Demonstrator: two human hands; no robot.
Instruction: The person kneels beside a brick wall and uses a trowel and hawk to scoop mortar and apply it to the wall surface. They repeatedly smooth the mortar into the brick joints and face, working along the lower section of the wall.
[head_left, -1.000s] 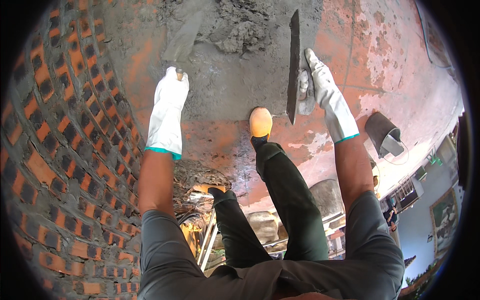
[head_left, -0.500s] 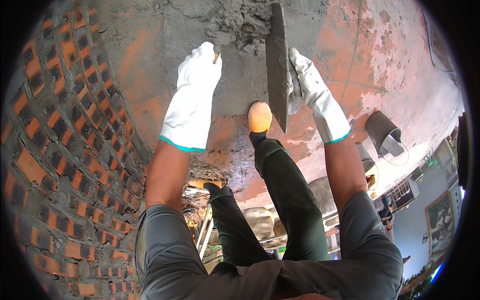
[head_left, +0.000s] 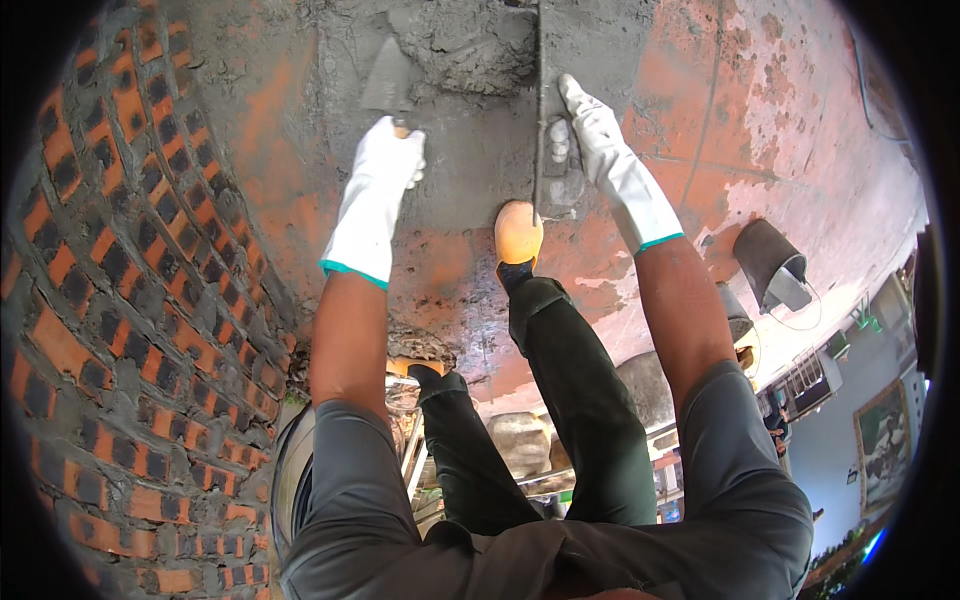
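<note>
My left hand, in a white glove with a green cuff, grips the handle of a small trowel whose grey blade points at a heap of wet grey mortar. My right hand, gloved the same way, holds a long flat plastering board on its edge, just right of the heap. The board's lower end stands beside my orange shoe. The mortar lies on a reddish tiled floor.
A red brick wall with grey joints curves along the left. A dark bucket stands on the tiles at the right. Below my legs, scaffold bars and grey sacks show past the floor's edge.
My left hand has moved left and back, drawing the trowel out of the mortar heap. The right hand and board stay near the shoe, shifted slightly.
</note>
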